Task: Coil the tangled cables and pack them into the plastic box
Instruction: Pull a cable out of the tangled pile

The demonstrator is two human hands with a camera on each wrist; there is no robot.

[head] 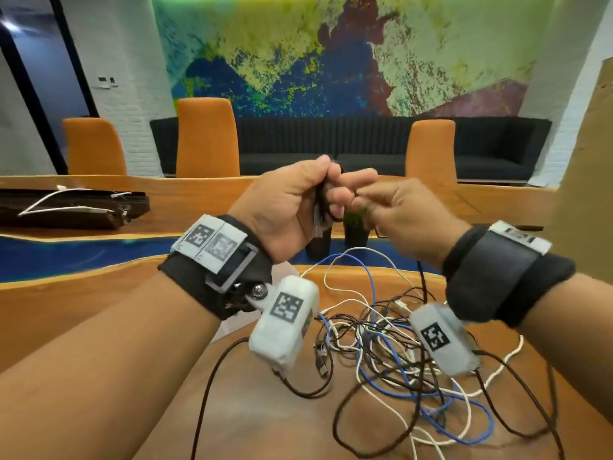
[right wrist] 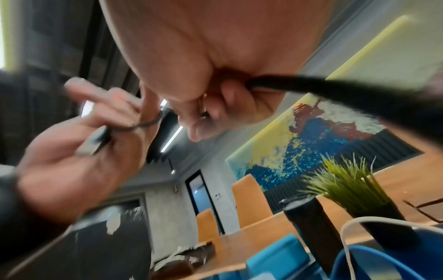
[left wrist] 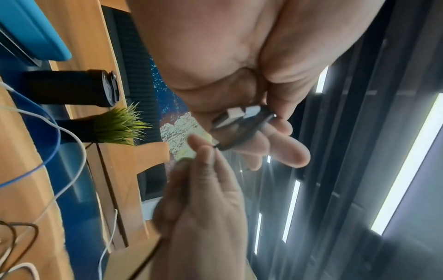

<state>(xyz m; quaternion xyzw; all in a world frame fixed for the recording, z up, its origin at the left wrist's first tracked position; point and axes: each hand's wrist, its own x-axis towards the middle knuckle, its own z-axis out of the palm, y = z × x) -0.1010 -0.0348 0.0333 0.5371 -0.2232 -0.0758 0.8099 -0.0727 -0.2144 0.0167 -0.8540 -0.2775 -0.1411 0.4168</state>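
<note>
Both hands are raised above the wooden table (head: 99, 293). My left hand (head: 331, 189) grips a small coil of thin black cable (head: 322, 202), with the cable's silver USB plug (left wrist: 233, 115) lying against its fingers (left wrist: 282, 147). My right hand (head: 363, 199) pinches the same black cable (right wrist: 311, 85) just beside the coil, and the cable runs down past the right wrist into the tangle. The tangle of black, white and blue cables (head: 398, 353) lies on the table below both wrists. A blue plastic piece (left wrist: 36, 37), possibly the box, shows at the picture's edge.
A black cylinder (head: 318, 247) and a small potted grass plant (head: 356, 227) stand just behind the hands. A dark case with a white cable (head: 66, 207) lies far left. Brown cardboard (head: 583, 194) rises at the right. Orange chairs (head: 207, 137) line the far side.
</note>
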